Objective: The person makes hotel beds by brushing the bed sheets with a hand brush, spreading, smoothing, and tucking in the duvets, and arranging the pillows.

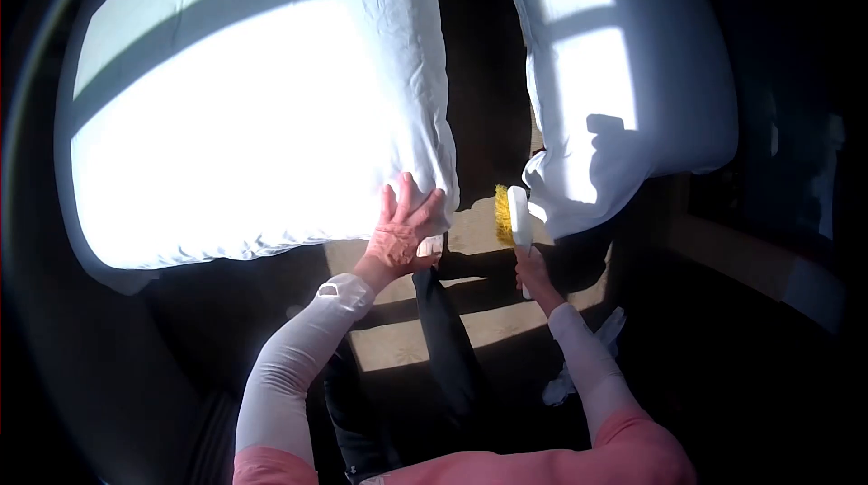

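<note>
My left hand (402,230) lies with its fingers spread on the near right corner of a white-sheeted bed (244,123), at the sheet's edge. In my right hand (535,273) is the handle of a brush (518,216) with a white back and yellow bristles. The brush is held upright in the gap, its bristles facing left. Just beyond it hangs the bunched corner of the white cover on a second bed (674,78). My fingers partly hide the brush handle.
A dark gap separates the two beds. Sunlit stripes cross the tan floor (389,347), where my dark-trousered leg (443,331) stands. Something white and crumpled, like thin plastic (561,386), lies beside my right forearm. Deep shadow hides much of both sides.
</note>
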